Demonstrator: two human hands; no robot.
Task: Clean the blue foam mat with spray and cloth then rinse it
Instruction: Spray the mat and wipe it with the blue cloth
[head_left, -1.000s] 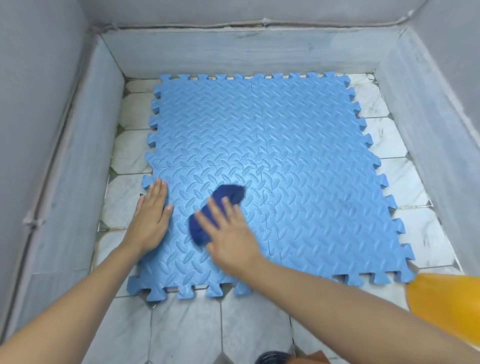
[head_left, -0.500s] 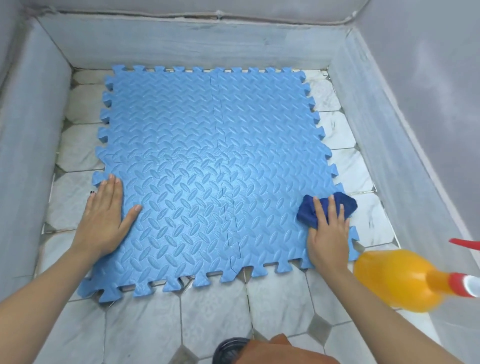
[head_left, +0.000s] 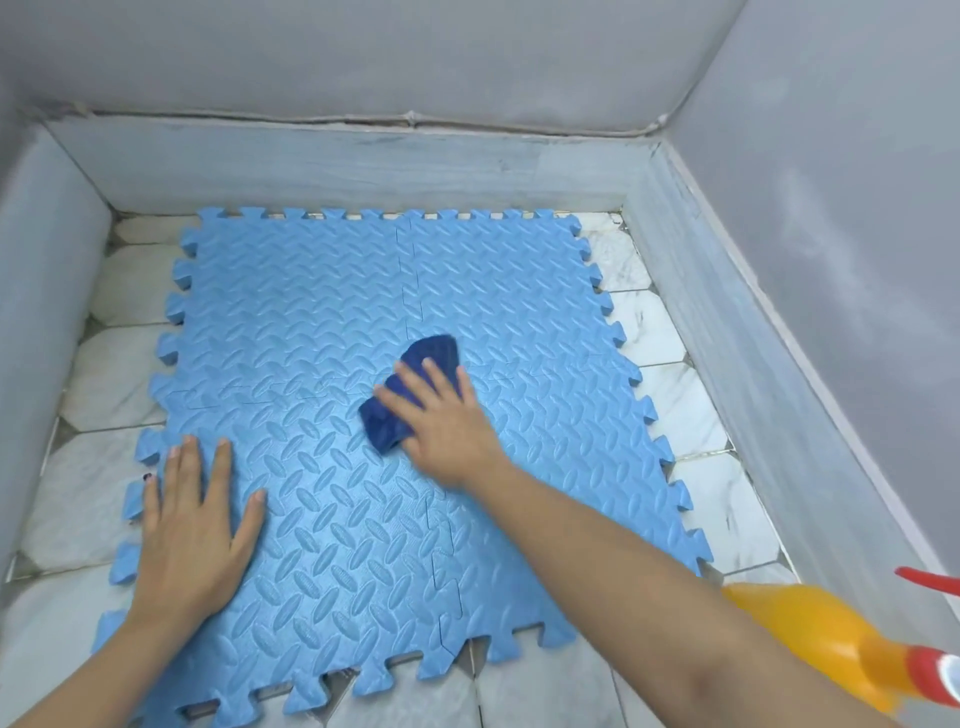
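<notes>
We see a floor (head_left: 722, 499) of pale marble tiles with low grey walls around it. A blue foam mat (head_left: 322, 322) lies flat on it, and an orange spray bottle (head_left: 815, 639) is at the near right corner.

The right hand (head_left: 447, 426) covers the near part of the dark blue cloth (head_left: 410, 395), and its thumb is out of sight. The orange spray bottle (head_left: 821, 642), well to the right of the fingers (head_left: 410, 382), is blurred and cut by the frame's edge. The right forearm hides the mat's (head_left: 311, 322) near right corner.

Soft even light, blurred edges
</notes>
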